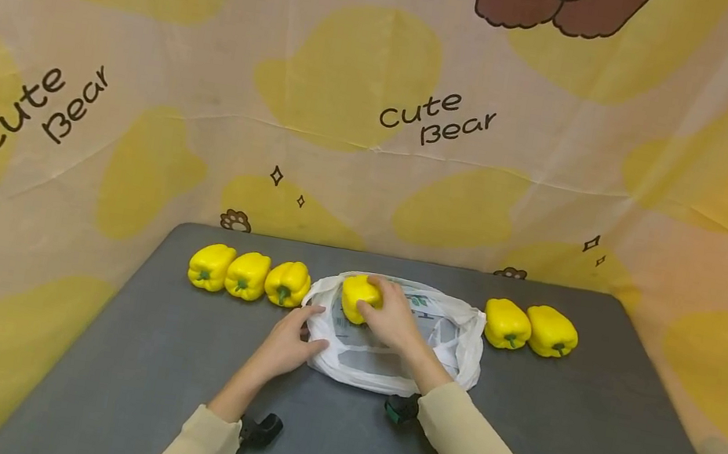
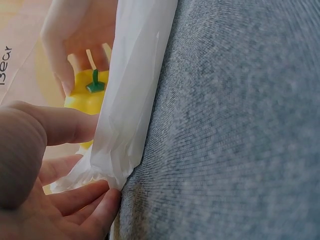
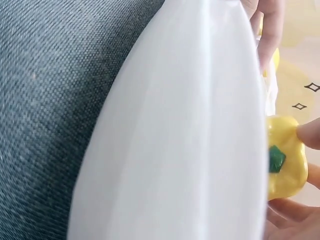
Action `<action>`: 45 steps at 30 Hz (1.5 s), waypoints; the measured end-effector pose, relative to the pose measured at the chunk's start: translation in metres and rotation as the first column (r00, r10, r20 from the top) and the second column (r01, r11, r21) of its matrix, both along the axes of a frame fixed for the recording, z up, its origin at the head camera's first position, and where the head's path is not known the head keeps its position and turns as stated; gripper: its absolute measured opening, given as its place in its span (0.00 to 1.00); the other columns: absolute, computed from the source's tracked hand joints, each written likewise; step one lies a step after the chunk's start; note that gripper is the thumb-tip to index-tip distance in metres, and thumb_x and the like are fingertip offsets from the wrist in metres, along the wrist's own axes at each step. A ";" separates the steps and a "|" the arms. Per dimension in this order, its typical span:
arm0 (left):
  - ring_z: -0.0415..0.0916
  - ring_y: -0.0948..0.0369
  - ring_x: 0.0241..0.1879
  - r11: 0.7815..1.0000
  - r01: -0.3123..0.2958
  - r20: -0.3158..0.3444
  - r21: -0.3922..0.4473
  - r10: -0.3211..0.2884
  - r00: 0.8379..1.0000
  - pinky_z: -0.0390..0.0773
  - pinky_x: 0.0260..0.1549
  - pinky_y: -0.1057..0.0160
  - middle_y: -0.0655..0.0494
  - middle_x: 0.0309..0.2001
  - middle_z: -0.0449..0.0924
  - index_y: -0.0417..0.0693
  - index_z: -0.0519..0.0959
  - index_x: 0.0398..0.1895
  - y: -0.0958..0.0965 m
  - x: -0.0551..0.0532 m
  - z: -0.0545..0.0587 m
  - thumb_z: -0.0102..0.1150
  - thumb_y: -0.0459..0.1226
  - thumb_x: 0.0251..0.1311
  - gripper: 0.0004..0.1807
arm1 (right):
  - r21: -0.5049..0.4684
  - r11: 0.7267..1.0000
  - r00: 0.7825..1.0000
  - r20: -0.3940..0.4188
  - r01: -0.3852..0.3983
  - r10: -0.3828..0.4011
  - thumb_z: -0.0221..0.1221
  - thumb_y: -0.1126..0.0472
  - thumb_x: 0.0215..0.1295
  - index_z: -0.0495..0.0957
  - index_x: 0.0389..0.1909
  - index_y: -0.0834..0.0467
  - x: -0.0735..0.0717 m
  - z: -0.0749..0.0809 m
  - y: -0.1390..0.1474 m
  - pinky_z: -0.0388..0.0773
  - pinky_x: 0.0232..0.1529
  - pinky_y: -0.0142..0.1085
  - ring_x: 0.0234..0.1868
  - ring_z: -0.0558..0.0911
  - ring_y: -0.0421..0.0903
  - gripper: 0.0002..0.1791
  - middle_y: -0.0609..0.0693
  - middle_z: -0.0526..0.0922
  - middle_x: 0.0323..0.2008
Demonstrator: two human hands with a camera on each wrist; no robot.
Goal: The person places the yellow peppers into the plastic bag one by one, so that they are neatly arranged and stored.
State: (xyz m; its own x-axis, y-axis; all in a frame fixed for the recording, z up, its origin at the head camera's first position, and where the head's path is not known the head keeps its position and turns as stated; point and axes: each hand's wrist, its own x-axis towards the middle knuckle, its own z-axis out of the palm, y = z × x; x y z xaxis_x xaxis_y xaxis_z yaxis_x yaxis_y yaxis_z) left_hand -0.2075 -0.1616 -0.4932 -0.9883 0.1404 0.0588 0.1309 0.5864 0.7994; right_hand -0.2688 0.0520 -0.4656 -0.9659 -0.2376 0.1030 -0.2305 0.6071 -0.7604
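My right hand (image 1: pixel 392 317) grips a yellow bell pepper (image 1: pixel 358 298) over the left part of the opening of a white plastic bag (image 1: pixel 341 373). Its thumb and fingers hold the pepper's sides, and the green stem (image 2: pixel 95 86) shows in the left wrist view. At the bag's left rim is my left hand (image 1: pixel 285 341), thumb and fingers spread apart and touching the plastic. In the right wrist view the bag's wall (image 3: pixel 170 130) hides part of the pepper (image 3: pixel 287 165). The bag lies low on the table with its mouth spread wide.
On the grey table (image 1: pixel 169 371), three yellow bell peppers stand in a row left of the bag, the nearest pepper (image 1: pixel 287 284) close to its rim. Two more, a pepper (image 1: pixel 507 323) and its neighbour (image 1: pixel 551 332), sit to the right. A printed cloth (image 1: pixel 356 99) hangs behind.
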 end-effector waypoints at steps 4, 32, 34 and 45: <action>0.77 0.40 0.56 1.000 0.005 0.000 -0.001 -0.005 1.000 0.79 0.55 0.44 0.36 0.65 0.71 0.40 0.72 0.68 0.000 0.000 0.001 0.68 0.34 0.62 0.31 | 0.009 1.000 1.000 -0.007 -0.004 0.004 0.63 0.52 0.67 0.71 0.70 0.55 0.001 0.000 0.000 0.69 0.65 0.54 0.61 0.74 0.56 0.32 0.58 0.74 0.64; 0.75 0.41 0.59 1.000 0.004 0.019 -0.001 -0.004 1.000 0.78 0.57 0.44 0.36 0.67 0.69 0.41 0.71 0.69 0.000 -0.001 0.000 0.68 0.35 0.63 0.31 | -0.047 0.999 0.999 -0.034 0.009 -0.011 0.67 0.54 0.66 0.72 0.69 0.58 0.006 -0.002 -0.006 0.77 0.56 0.50 0.52 0.78 0.57 0.32 0.61 0.75 0.58; 0.75 0.40 0.59 1.000 0.001 0.022 -0.004 -0.001 1.000 0.77 0.57 0.44 0.36 0.67 0.69 0.41 0.71 0.69 0.001 -0.001 0.000 0.68 0.35 0.63 0.31 | -0.045 0.999 1.000 -0.025 0.005 -0.006 0.67 0.53 0.66 0.72 0.69 0.58 0.006 -0.001 -0.005 0.78 0.56 0.51 0.54 0.78 0.58 0.32 0.61 0.75 0.59; 0.76 0.40 0.58 1.000 -0.010 0.030 -0.015 0.010 0.999 0.78 0.57 0.44 0.36 0.67 0.69 0.42 0.71 0.69 0.001 0.001 0.001 0.68 0.36 0.63 0.31 | 0.018 0.999 0.998 -0.053 -0.030 0.031 0.63 0.50 0.70 0.72 0.69 0.57 0.013 0.014 0.007 0.78 0.57 0.50 0.58 0.79 0.55 0.30 0.59 0.75 0.63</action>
State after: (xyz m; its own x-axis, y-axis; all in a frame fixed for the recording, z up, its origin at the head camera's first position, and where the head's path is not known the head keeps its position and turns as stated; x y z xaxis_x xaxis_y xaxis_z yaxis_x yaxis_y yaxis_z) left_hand -0.2070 -0.1601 -0.4920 -0.9910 0.1312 0.0265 0.1007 0.5995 0.7940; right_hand -0.2555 0.0594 -0.4518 -0.9514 -0.2690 0.1498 -0.2890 0.6123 -0.7359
